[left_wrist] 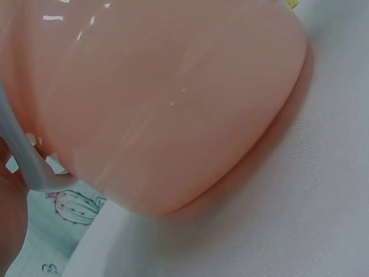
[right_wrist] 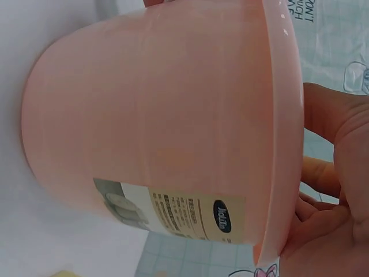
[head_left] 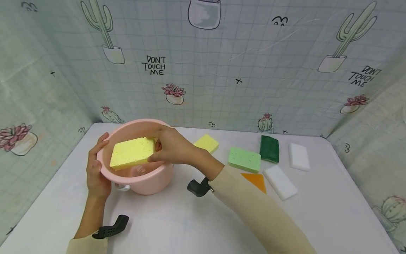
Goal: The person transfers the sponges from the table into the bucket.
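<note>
At the left of the table stands a pink plastic bucket with a grey handle and a printed label on its side. My left hand grips the bucket's left rim and side. Over the bucket's mouth, my right hand pinches a thick yellow sponge by its right end, between thumb and fingers. The sponge is tilted and partly hides the inside of the bucket. In the right wrist view, the rim hides the right hand's fingertips and the sponge.
Right of the bucket lie another yellow sponge, a light green sponge, a dark green scouring pad, an orange piece partly under the right sleeve, and two white sponges. A patterned cloth backs the table.
</note>
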Tool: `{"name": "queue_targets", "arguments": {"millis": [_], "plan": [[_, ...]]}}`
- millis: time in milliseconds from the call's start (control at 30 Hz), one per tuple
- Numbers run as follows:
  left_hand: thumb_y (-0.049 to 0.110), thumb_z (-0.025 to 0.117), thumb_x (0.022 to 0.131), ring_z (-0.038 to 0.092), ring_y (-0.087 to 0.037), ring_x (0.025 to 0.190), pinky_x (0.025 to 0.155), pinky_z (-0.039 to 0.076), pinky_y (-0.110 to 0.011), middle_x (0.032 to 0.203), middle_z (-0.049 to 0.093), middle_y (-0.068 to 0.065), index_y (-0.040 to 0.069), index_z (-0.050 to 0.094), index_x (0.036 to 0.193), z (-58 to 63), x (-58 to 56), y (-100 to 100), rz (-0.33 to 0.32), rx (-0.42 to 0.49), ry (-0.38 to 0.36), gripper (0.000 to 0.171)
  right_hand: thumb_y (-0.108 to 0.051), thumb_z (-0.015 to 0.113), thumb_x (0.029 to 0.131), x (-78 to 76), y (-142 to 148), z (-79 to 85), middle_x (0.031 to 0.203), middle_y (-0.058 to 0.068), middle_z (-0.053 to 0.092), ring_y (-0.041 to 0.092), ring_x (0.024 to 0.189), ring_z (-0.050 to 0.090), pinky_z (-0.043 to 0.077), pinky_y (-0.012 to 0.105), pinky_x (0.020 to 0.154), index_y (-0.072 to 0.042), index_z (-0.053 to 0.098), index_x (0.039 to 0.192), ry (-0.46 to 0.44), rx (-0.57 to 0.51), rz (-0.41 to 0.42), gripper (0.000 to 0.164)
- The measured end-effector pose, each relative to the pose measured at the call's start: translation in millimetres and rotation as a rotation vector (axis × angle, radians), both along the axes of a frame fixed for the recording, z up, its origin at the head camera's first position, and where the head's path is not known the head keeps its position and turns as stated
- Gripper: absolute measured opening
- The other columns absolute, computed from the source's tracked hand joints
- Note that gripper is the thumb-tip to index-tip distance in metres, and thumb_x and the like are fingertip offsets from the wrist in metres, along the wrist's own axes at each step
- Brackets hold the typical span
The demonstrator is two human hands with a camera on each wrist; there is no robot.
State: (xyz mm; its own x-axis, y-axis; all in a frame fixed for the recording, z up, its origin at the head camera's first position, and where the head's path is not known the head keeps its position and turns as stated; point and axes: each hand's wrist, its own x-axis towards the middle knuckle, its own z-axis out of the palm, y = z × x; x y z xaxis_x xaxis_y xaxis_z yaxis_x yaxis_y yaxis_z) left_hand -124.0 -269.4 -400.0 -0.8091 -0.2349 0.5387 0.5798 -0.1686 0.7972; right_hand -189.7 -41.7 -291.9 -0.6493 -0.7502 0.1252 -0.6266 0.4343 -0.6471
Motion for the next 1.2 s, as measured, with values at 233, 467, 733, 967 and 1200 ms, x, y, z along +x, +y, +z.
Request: {"name": "queue_targets", "arguments": {"millis": [233, 467, 733, 967, 1200], "plan": [[0.025, 0.052, 0.088, 0.022, -0.03, 0.139, 0.102, 0.04, -0.026, 0.152, 0.027, -0.013, 0.006, 0.054, 0.13, -0.5, 0.6, 0, 0.011, -0.006, -0.001, 0.046, -0.017, 0.082, 0.074, 1.4, -7, -1.5, 0.085, 0.001, 0.053, 0.008, 0.069, 0.051, 0.044, 0.014, 0.058, -0.006, 0.058, 0.112, 0.035, 0.015, 0.013, 0.047], [0.026, 0.053, 0.088, 0.022, -0.029, 0.139, 0.103, 0.038, -0.027, 0.152, 0.028, -0.012, 0.006, 0.054, 0.129, -0.4, 0.6, 0, 0.019, -0.005, -0.002, 0.046, -0.02, 0.081, 0.076, 0.3, -10, 1.9, 0.092, 0.001, 0.055, 0.008, 0.074, 0.05, 0.042, 0.014, 0.061, -0.006, 0.056, 0.119, 0.034, 0.063, 0.045, 0.052], [0.025, 0.052, 0.088, 0.021, -0.03, 0.139, 0.103, 0.038, -0.027, 0.152, 0.027, -0.013, 0.005, 0.053, 0.13, -1.7, -0.1, 1, 0.006, 0.003, 0.012, 0.046, -0.023, 0.071, 0.087, -1.8, -9, 7.6, 0.08, 0.003, 0.052, 0.01, 0.065, 0.047, 0.038, 0.017, 0.057, -0.007, 0.056, 0.117, 0.001, 0.086, 0.051, 0.037], [0.029, 0.056, 0.088, 0.02, -0.031, 0.139, 0.106, 0.035, -0.027, 0.151, 0.028, -0.014, 0.004, 0.053, 0.129, -1.6, -1.1, 0, -0.011, 0.024, 0.012, 0.048, -0.019, 0.067, 0.09, -2.2, -11, 9.2, 0.068, 0.002, 0.046, 0.009, 0.056, 0.041, 0.032, 0.018, 0.051, -0.006, 0.06, 0.112, -0.017, 0.117, 0.028, 0.026], [0.032, 0.056, 0.088, 0.019, -0.03, 0.139, 0.107, 0.033, -0.028, 0.151, 0.028, -0.013, 0.005, 0.054, 0.129, -0.4, -0.7, 1, -0.015, 0.031, 0.005, 0.049, -0.016, 0.063, 0.092, -3.7, -13, 10.1, 0.067, 0.001, 0.048, 0.008, 0.056, 0.042, 0.033, 0.017, 0.052, -0.004, 0.06, 0.112, 0.012, 0.162, 0.023, 0.024]]}}
